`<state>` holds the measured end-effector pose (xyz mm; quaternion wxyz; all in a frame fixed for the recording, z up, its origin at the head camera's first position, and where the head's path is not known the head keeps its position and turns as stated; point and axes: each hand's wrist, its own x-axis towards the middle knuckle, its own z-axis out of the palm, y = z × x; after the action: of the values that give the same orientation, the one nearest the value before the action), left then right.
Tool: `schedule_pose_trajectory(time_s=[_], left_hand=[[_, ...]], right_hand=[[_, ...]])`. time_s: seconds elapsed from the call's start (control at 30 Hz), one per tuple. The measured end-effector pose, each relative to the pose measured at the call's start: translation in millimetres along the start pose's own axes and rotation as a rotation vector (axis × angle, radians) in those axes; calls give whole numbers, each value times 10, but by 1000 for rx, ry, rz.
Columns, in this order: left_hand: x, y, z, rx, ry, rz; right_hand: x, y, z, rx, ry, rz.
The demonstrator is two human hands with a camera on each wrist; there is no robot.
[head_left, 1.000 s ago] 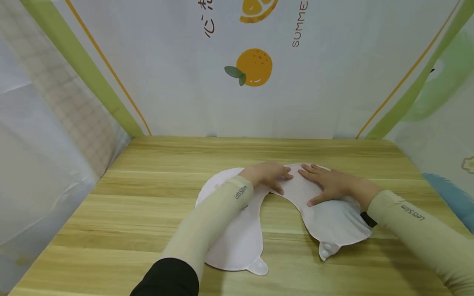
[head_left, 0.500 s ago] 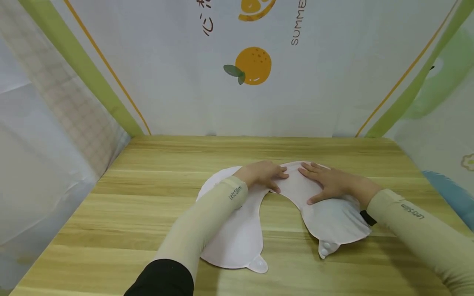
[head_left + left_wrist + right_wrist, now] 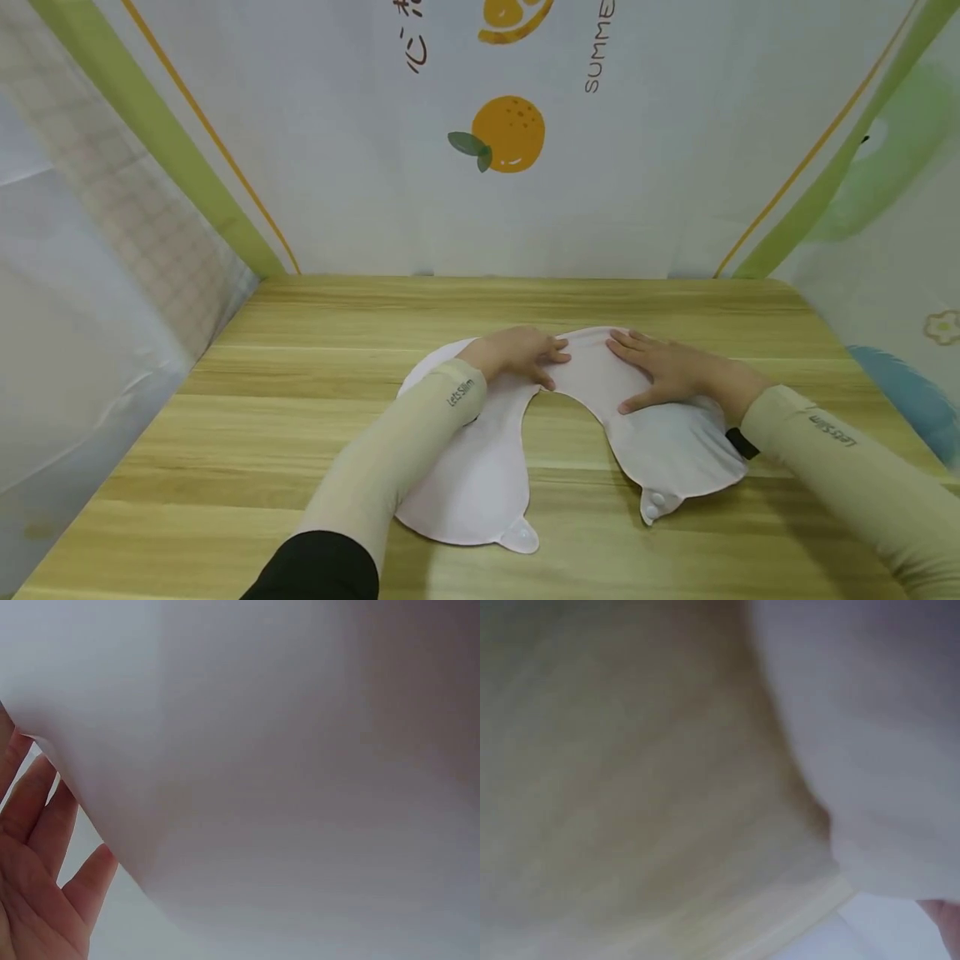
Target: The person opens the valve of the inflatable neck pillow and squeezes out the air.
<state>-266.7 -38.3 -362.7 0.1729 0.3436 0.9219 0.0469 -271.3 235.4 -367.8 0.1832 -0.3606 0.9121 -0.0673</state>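
Note:
A pale pink, U-shaped cloth bib (image 3: pixel 480 492) lies spread on the wooden table, its two snap tabs pointing towards me. My left hand (image 3: pixel 521 354) rests on the bib's far left curve with fingers spread. Its fingers also show along the edge of the pale fabric (image 3: pixel 247 787) in the left wrist view. On the far right part my right hand (image 3: pixel 671 371) lies flat, fingers apart and thumb towards the inner curve. Wrinkles run through the right lobe near that wrist. White snaps (image 3: pixel 655 500) show on the right tab. The left forearm hides part of the left lobe.
The wooden table (image 3: pixel 247 467) extends around the bib. Behind it hangs a white cloth (image 3: pixel 360 192) printed with oranges and lettering. More pale printed fabric (image 3: pixel 67 317) hangs at the left side. Cream sleeves (image 3: pixel 397 442) cover both forearms.
My left hand has slid a little to the left over the bib, leaving a wider gap between the hands. The right hand stays in place on the bib.

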Motion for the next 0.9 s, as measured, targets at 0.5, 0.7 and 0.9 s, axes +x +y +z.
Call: schedule_pose_trajectory(time_s=[0.5, 0.7, 0.9], left_hand=[[-14, -10, -8, -6, 3, 7], [-76, -8, -6, 20, -13, 22], [-160, -19, -8, 31, -7, 46]], right_hand=[[86, -227, -49, -23, -26, -88], [75, -254, -6, -50, -41, -80], [50, -226, 17, -60, -34, -69]])
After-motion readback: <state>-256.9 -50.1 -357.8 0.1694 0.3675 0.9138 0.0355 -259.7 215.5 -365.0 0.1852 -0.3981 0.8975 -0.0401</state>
